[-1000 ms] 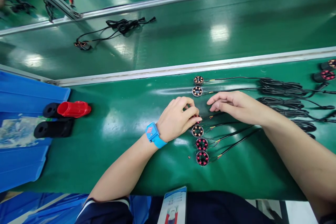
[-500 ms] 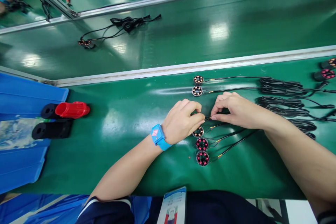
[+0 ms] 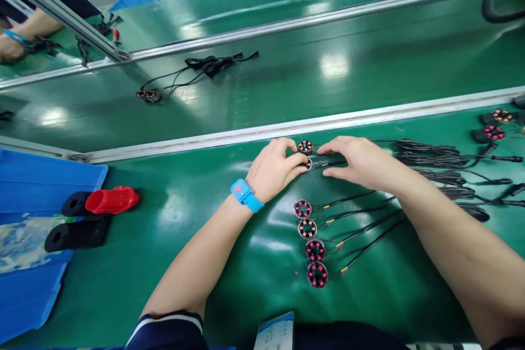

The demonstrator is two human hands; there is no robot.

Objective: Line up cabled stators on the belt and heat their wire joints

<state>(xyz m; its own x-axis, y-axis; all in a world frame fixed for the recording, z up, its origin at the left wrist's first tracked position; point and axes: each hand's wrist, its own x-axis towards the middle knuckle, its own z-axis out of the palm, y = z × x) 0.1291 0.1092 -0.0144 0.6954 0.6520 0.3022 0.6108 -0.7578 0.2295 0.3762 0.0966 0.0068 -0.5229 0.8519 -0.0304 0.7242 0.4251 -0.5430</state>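
My left hand point(image 3: 275, 170), with a blue wrist strap point(image 3: 247, 196), has its thumb and fingers closed on a copper-wound motor stator point(image 3: 309, 164), which they partly cover. Another copper stator point(image 3: 305, 146) sits just beyond it, close to the left fingertips. My right hand point(image 3: 359, 161) is open, thumb and fingers apart on either side of the black cable point(image 3: 334, 163) of the gripped stator. Nearer to me, more stators stand in a column: a red-wound one point(image 3: 302, 209), a copper one point(image 3: 307, 228) and two red ones point(image 3: 317, 274), with thin leads running right.
Coiled black cables point(image 3: 429, 153) lie at right, with two more stators point(image 3: 493, 133) beyond. At left are a blue bin point(image 3: 36, 301), a red plastic part point(image 3: 112, 200) and black cylindrical parts point(image 3: 77, 233). A metal rail point(image 3: 229, 135) runs behind; another wired stator point(image 3: 148, 95) lies past it.
Both hands have moved away from the middle of the stator column to its far end. The left has taken hold of a stator there; the right has let go of a lead and opened.
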